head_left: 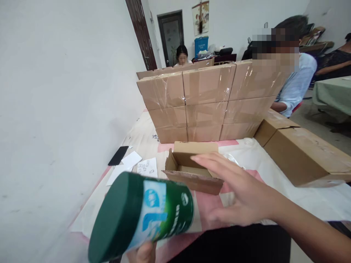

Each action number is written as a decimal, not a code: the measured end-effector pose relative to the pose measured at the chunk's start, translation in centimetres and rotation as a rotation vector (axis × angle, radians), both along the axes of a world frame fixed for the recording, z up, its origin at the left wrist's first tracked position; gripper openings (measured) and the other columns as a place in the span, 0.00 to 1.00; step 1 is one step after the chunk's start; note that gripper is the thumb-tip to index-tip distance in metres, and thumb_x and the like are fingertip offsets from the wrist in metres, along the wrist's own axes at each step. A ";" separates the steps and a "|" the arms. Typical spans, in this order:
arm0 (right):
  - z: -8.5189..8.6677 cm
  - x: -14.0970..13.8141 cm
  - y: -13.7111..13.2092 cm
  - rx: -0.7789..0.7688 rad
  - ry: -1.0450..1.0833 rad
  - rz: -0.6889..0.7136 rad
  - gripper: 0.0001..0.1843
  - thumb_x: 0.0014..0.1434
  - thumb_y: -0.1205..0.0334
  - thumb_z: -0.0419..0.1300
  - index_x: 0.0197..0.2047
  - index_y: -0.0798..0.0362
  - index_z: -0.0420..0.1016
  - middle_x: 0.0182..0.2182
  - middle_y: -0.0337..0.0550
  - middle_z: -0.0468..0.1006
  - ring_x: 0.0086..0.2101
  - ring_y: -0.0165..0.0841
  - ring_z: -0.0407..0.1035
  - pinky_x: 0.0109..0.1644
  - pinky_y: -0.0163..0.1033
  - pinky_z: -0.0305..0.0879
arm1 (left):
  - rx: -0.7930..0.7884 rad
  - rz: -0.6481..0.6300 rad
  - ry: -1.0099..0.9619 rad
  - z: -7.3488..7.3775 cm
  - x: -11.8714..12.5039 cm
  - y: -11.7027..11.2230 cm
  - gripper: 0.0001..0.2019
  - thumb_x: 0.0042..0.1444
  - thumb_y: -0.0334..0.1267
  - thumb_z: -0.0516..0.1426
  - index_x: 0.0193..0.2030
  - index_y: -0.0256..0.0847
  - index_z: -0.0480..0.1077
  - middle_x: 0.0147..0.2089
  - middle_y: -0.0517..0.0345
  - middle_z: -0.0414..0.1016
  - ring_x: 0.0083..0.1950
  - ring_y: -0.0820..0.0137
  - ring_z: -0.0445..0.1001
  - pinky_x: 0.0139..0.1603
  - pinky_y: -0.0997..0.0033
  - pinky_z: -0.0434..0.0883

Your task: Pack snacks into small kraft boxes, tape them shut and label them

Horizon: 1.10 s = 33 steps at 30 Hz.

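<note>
A large green canister (175, 208) with a dark green lid and a blue-and-white label lies tilted in the air, its lid toward the lower left. My left hand (144, 252) grips it from below; only some of the fingers show at the bottom edge. To the right of the canister's base, my right hand (238, 190) is open, fingers stretched out and apart from the canister, with nothing in it. Behind both hands an open cardboard box (194, 182) sits on the table, partly covered by the right hand's fingers. No contents show in its visible part.
A wall of taped cardboard boxes (205, 104) stands across the table's back. More cardboard boxes (307, 153) line the right. White paper sheets (147, 168) and a black phone-like slab (118, 156) lie at left beside the wall. A person in a light blue shirt (298, 86) sits behind the boxes.
</note>
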State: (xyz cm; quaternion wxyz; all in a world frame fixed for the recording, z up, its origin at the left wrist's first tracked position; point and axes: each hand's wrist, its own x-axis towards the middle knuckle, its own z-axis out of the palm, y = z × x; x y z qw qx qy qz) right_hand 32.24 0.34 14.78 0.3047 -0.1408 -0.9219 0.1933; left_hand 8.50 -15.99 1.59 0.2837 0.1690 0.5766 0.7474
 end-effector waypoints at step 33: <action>-2.3 -5.5 6.8 -0.093 -0.605 -0.276 0.66 0.49 0.53 0.71 0.79 0.45 0.33 0.60 0.57 0.69 0.55 0.54 0.70 0.51 0.55 0.72 | 0.628 -0.478 -0.279 -4.0 -3.3 19.7 0.33 0.52 0.57 0.55 0.63 0.47 0.66 0.49 0.51 0.72 0.45 0.61 0.74 0.49 0.57 0.75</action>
